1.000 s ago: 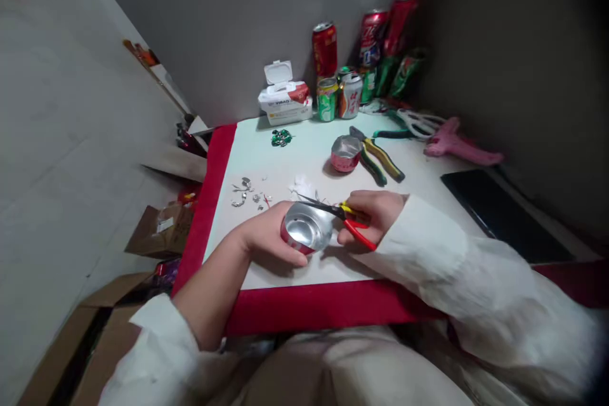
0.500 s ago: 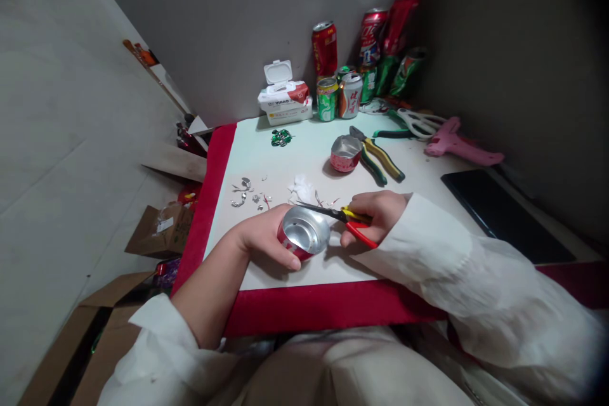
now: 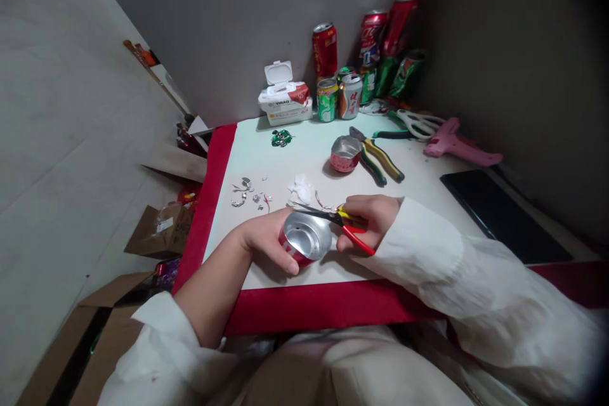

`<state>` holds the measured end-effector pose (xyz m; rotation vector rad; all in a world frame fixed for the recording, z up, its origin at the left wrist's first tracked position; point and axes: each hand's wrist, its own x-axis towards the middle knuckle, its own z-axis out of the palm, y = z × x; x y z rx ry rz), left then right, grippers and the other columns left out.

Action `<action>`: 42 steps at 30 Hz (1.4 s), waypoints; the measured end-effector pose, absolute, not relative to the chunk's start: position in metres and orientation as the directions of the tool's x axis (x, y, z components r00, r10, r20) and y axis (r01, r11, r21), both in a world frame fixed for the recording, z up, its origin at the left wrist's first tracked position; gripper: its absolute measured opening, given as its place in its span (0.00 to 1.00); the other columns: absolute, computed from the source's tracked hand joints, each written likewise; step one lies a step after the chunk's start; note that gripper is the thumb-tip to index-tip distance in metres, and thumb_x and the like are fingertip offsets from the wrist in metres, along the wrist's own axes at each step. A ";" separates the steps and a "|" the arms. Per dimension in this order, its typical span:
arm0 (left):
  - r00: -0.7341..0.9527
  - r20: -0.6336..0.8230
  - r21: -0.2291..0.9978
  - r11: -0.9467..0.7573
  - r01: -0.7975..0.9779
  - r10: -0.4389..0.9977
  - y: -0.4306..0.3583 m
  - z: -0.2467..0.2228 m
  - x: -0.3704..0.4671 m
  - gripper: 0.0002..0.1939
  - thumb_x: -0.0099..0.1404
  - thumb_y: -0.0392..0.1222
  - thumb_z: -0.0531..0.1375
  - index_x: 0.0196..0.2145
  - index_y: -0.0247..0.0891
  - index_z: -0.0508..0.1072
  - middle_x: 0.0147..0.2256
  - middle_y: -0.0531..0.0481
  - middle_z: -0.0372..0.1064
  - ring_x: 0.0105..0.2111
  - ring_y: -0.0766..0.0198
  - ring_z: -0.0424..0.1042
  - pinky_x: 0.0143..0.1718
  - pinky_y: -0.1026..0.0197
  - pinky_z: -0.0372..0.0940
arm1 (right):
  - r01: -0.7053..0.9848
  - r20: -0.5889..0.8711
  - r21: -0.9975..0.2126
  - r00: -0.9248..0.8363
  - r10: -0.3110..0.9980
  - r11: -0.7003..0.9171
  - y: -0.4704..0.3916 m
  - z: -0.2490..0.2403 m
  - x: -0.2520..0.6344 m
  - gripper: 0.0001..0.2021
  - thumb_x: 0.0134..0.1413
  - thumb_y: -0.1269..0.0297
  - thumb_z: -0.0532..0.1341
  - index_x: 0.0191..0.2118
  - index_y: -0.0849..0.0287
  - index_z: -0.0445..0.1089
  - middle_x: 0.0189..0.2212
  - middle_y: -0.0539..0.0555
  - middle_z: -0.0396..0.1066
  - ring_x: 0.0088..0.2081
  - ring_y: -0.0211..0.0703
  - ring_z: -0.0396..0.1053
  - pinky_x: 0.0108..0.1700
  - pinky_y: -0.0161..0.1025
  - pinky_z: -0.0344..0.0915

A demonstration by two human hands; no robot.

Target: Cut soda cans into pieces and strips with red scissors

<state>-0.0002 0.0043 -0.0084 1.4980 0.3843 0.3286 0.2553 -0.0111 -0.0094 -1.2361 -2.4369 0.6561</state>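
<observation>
My left hand (image 3: pixel 273 242) is wrapped round a cut-down red drink can (image 3: pixel 304 242), whose bare silver inside faces up towards me. In my right hand (image 3: pixel 373 219) are scissors (image 3: pixel 333 216) with red and yellow handles. Their dark blades lie across the can's far rim, slightly apart at the tips; whether they touch the metal I cannot tell. Beyond the can lie a crumpled white tissue (image 3: pixel 301 190) and thin metal slivers (image 3: pixel 321 200). Silver scraps (image 3: pixel 243 189) are scattered to the left.
Another cut can (image 3: pixel 346 155) stands beside pliers (image 3: pixel 380 158). Several whole cans (image 3: pixel 351 96) and a wipes pack (image 3: pixel 285 101) line the wall. A pink glue gun (image 3: pixel 459 144) and a black tablet (image 3: pixel 504 216) lie right. Green scraps (image 3: pixel 281 137) sit farther back.
My right hand and the scissors have shifted slightly left, so the blades reach farther over the can's rim. The can has moved a little to the right and towards me.
</observation>
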 end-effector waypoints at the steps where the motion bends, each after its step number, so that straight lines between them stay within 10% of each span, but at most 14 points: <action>1: 0.900 -0.041 0.999 0.048 0.022 0.435 0.004 -0.008 0.000 0.33 0.40 0.37 0.76 0.47 0.34 0.77 0.34 0.47 0.74 0.31 0.62 0.70 0.36 0.63 0.68 | 0.670 0.072 -0.537 -0.570 0.819 0.513 -0.011 -0.009 0.256 0.27 0.50 0.35 0.61 0.24 0.57 0.62 0.26 0.51 0.66 0.26 0.38 0.58 0.29 0.38 0.46; 42: 0.959 -0.164 0.980 0.148 0.132 0.229 0.008 -0.009 -0.003 0.32 0.33 0.41 0.79 0.39 0.35 0.77 0.32 0.47 0.74 0.30 0.61 0.71 0.32 0.63 0.69 | 0.583 0.089 -0.570 -0.657 0.749 0.579 -0.008 -0.011 0.256 0.31 0.50 0.30 0.60 0.21 0.57 0.63 0.23 0.49 0.63 0.25 0.36 0.56 0.28 0.37 0.45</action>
